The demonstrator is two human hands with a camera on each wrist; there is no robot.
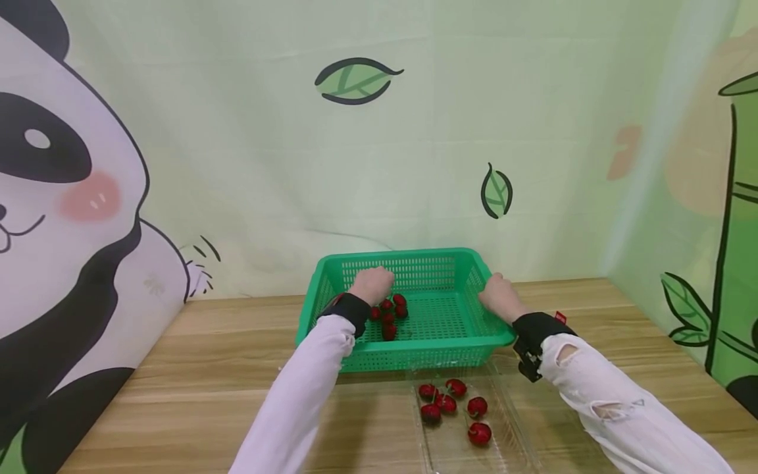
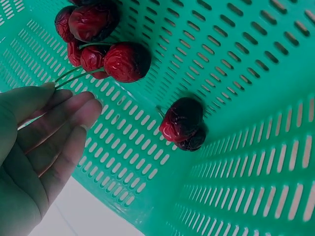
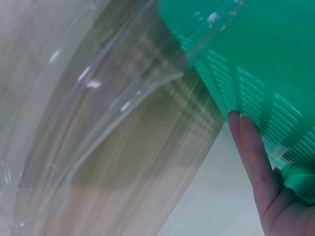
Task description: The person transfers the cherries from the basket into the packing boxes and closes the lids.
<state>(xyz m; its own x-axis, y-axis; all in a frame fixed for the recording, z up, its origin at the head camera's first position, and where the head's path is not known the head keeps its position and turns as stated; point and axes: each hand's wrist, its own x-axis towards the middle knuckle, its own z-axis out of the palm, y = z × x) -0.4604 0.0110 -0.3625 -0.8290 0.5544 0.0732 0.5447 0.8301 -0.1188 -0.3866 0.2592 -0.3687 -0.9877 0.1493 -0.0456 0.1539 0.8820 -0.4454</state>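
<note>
Clear tray (image 1: pixel 444 454) at lower centre. My left grip (image 1: pixel 372 286) pinches stems (image 2: pixel 81 76) of cherries (image 2: pixel 127 62), upper left of left-wrist frame, inside green basket (image 1: pixel 414 343); right grip (image 1: pixel 502 299) clamps its right rim. Best: light pinch, basket braced.

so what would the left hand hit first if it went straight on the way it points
The left hand would probably meet the clustered red fruits in the green basket first, though depth is unclear.

2 arms (image 1: pixel 302 395) reach forward, left hand (image 1: pixel 372 286) pinching.
</note>
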